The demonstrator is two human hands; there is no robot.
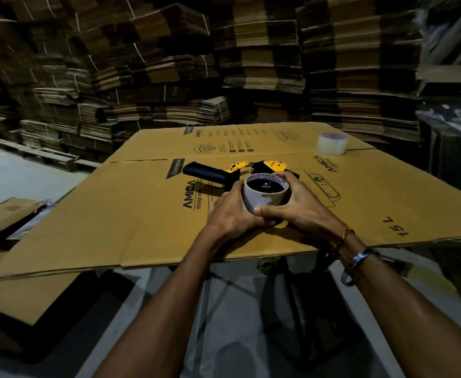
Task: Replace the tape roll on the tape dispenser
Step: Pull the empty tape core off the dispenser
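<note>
A black and yellow tape dispenser lies on its side on a flattened cardboard box, handle pointing left. A pale, nearly bare roll core sits on its hub, open end up. My left hand grips the core from the left. From the right, my right hand wraps around it, thumb across the near side and fingers over the far rim. A full roll of clear tape stands apart at the far right of the cardboard.
The cardboard sheet rests on a dark stand and overhangs its front edge. More flat cardboard lies lower at the left. Tall stacks of folded cartons wall off the back and right. Grey floor shows at the left.
</note>
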